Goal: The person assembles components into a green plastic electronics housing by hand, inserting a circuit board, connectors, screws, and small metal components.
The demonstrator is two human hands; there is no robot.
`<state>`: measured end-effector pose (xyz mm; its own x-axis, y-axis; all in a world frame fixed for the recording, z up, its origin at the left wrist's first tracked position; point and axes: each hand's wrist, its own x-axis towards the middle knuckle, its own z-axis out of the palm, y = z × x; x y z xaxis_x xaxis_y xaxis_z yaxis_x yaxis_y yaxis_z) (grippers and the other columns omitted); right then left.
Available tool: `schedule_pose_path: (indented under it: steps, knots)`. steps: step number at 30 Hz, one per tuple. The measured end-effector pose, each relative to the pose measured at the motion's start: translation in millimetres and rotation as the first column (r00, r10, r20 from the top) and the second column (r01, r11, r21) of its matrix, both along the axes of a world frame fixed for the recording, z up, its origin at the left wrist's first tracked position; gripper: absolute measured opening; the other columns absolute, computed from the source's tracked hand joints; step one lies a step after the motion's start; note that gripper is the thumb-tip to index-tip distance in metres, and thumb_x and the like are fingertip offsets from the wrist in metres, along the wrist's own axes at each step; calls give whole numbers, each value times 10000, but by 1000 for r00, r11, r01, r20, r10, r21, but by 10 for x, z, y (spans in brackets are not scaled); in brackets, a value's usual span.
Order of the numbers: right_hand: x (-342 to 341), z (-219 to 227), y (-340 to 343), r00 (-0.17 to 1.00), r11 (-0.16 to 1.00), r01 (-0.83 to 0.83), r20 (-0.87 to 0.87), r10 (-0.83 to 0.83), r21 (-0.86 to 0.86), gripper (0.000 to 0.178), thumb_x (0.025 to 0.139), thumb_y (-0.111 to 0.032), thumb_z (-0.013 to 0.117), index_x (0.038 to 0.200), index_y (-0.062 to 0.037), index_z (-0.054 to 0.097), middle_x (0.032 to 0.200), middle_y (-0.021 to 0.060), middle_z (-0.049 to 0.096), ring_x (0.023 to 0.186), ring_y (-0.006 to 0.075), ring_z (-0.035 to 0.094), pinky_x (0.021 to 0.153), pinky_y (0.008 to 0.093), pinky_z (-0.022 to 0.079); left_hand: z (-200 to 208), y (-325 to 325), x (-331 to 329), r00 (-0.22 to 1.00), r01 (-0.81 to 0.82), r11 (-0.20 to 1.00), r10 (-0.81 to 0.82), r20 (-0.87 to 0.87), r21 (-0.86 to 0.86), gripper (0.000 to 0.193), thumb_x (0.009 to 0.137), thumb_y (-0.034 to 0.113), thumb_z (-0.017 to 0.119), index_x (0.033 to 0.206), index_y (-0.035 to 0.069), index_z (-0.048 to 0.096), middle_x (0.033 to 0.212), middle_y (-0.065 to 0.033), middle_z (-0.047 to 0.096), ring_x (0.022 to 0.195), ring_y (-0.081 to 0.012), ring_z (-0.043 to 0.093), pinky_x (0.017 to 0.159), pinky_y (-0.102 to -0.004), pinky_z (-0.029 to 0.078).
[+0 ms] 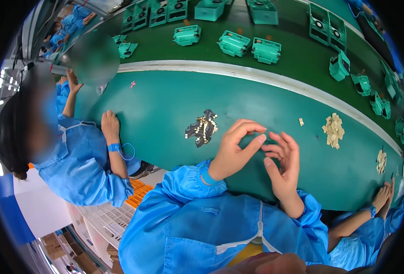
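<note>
Both my hands are raised over the green tabletop, their fingertips almost meeting. The thumb and index finger of my left hand (236,150) come together at the tips; anything between them is too small to make out. My right hand (288,171) is loosely curved, its thumb apart from the fingers and nothing visible in it. Left of my left hand lies a pile of small black parts (202,129) with cream-coloured ends. To the right of my hands are a single small cream piece (301,122) and a heap of similar flat cream pieces (333,130).
A co-worker in blue (85,157) sits at the left, one hand on the table (165,100). Another person's hands (384,196) rest at the far right near a smaller cream pile (381,161). Beyond a pale rail (238,69), a conveyor carries several green fixtures (234,43).
</note>
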<state>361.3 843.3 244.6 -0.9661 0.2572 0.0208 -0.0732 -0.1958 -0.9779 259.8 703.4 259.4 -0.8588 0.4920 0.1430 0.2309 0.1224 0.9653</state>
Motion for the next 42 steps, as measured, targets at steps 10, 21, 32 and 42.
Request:
schedule_pose_path:
  steps: [10,21,32,42]
  knots:
    - [26,161,-94,998,868,-45,50,23,494,686,875,-36,635,1480,61,328,1521,232,405,1378,365,442,1144,432,346,62,-18,49,962,193,978,-203,180,75,166,946,192,684,972,28,680,928,-66,642,867,-181,599,748,-315,473]
    - [-5,190,-118,995,828,-94,89,53,553,713,873,-30,628,1499,60,298,1556,220,360,1418,369,383,1178,455,278,63,-52,40,962,172,984,-179,205,53,218,956,250,674,913,37,664,876,-37,629,823,-154,580,713,-298,459]
    - [18,68,-55,994,881,-96,85,64,463,744,895,13,576,1540,41,205,1555,250,347,1413,367,394,1175,446,283,84,-12,68,936,147,988,-151,319,37,201,958,222,665,894,32,657,844,-31,614,797,-147,573,697,-298,465]
    - [29,-3,-2,996,897,-71,75,43,436,775,908,32,561,1550,63,128,1530,313,341,1404,408,403,1162,468,303,-39,79,111,992,94,995,-95,87,12,169,926,159,688,823,44,620,810,-35,610,797,-201,551,714,-332,450]
